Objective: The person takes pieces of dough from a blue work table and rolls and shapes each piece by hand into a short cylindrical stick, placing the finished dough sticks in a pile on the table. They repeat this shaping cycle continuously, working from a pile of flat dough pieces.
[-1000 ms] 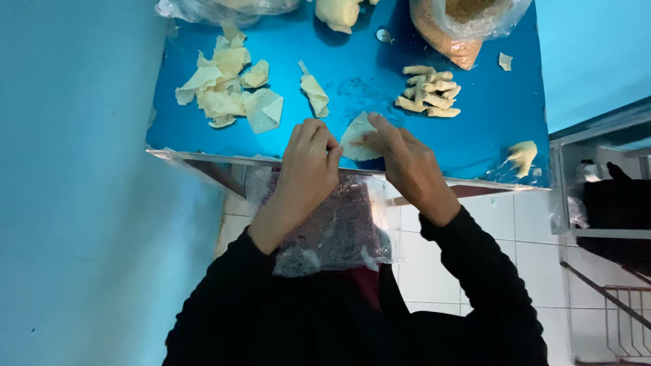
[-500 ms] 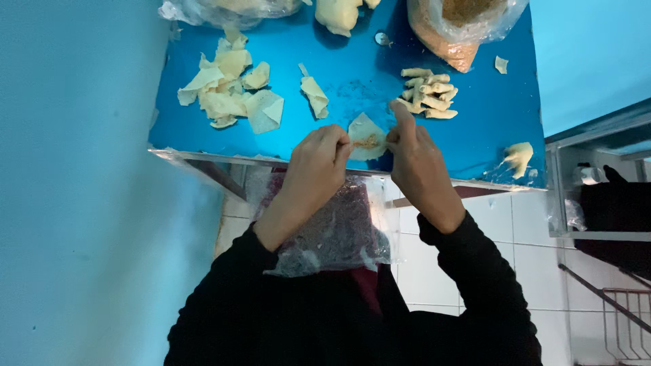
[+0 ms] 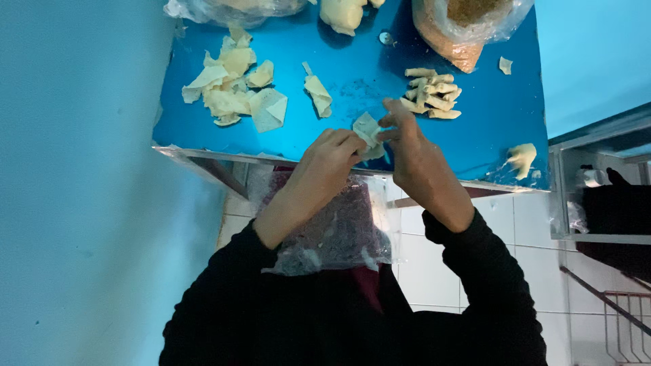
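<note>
Both hands meet over the near edge of the blue desk (image 3: 339,146). Left hand (image 3: 325,163) and right hand (image 3: 410,146) pinch one small pale dough wrapper (image 3: 368,129) between their fingertips, so each hand is closed narrow on it, just above the desk edge. Under the wrists a clear plastic bag (image 3: 332,230) with dark content lies on the person's lap. Between the hands and the far side, the blue surface is mostly free. To the left lies a heap of loose wrappers (image 3: 234,95), well apart. One folded piece (image 3: 317,93) lies alone in the middle. Near the right hand sits a pile of rolled pieces (image 3: 430,91). At the far edge stands an open clear bag with brown filling (image 3: 468,27).
</note>
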### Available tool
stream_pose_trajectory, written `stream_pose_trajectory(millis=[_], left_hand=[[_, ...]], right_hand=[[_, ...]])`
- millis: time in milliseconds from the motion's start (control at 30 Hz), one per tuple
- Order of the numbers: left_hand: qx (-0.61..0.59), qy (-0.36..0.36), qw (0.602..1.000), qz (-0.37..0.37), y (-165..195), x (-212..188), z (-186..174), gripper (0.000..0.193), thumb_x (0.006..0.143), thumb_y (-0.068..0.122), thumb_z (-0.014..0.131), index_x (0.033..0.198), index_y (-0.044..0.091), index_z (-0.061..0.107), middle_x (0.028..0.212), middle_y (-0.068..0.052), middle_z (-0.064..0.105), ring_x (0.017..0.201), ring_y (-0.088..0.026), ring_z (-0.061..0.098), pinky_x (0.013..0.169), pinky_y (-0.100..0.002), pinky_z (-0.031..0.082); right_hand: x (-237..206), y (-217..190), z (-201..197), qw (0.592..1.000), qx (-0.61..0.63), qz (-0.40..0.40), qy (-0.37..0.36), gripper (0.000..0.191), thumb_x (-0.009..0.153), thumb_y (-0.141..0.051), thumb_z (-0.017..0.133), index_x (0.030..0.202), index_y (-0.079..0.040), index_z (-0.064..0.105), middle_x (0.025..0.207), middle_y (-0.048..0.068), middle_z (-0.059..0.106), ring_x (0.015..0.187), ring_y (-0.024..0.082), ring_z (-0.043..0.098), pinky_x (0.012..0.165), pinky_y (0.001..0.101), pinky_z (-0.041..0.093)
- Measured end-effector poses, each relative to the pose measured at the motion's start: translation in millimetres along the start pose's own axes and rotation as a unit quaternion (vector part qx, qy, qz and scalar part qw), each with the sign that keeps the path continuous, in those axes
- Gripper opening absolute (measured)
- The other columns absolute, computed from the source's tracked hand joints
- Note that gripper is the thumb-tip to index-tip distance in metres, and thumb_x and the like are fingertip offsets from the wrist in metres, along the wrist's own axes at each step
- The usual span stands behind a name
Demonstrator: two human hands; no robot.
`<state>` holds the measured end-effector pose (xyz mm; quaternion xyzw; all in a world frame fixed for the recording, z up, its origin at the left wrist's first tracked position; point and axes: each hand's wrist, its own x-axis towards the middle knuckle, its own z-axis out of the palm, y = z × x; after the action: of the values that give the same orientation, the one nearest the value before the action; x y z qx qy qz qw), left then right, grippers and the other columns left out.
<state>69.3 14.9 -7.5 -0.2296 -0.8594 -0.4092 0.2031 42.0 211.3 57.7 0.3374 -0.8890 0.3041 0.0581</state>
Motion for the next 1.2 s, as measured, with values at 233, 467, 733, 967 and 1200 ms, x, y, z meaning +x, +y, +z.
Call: stream_pose_trajectory(millis=[233,467,733,967,1200], left_hand=[[0.076,0.017,0.995,0.057,-15,5,14,0.015,0.090,-0.004,0.064,0.103,0.001,0.059,0.102,-0.013,0.065,0.101,-0.034,0.062,0.079,-0.044,0.054],[0.128,0.005,0.992,0.020,-17,21,14,0.008,0.090,0.001,0.065,0.096,0.004,0.061,0.092,-0.014,0.062,0.096,-0.034,0.061,0.079,-0.047,0.053],[0.192,0.008,0.977,0.097,-14,12,17,0.020,0.086,0.000,0.064,0.105,-0.004,0.064,0.100,-0.015,0.062,0.099,-0.032,0.059,0.080,-0.039,0.054],[0.132,-0.034,0.991,0.017,-24,31,17,0.008,0.083,0.001,0.068,0.090,0.003,0.068,0.088,-0.017,0.068,0.089,-0.036,0.066,0.075,-0.047,0.056],[0.013,-0.087,0.994,-0.071,-25,58,-8,0.003,0.083,0.004,0.072,0.084,0.005,0.069,0.075,-0.019,0.070,0.075,-0.039,0.070,0.065,-0.051,0.054]], right_hand=[[-8,-4,-7,0.997,-0.005,-0.063,-0.038,0.079,0.087,0.008,0.067,0.156,-0.001,0.029,0.127,0.018,0.071,0.114,0.038,0.067,0.086,0.0492,0.056],[30,13,-7,0.994,-0.039,-0.053,-0.084,0.079,0.094,-0.001,0.071,0.160,-0.008,0.028,0.098,0.010,0.076,0.092,0.030,0.072,0.089,0.0487,0.052],[26,19,7,0.999,0.013,-0.038,-0.028,0.066,0.095,0.001,0.073,0.150,-0.009,0.039,0.101,0.018,0.071,0.092,0.035,0.070,0.073,0.0445,0.055],[6,26,13,0.998,-0.011,-0.059,0.024,0.069,0.091,0.006,0.072,0.149,-0.007,0.039,0.101,0.013,0.073,0.096,0.035,0.070,0.082,0.0441,0.054],[35,29,3,0.990,0.134,0.003,-0.050,0.075,0.089,0.013,0.068,0.153,-0.009,0.035,0.097,0.012,0.068,0.091,0.028,0.072,0.079,0.0384,0.057]])
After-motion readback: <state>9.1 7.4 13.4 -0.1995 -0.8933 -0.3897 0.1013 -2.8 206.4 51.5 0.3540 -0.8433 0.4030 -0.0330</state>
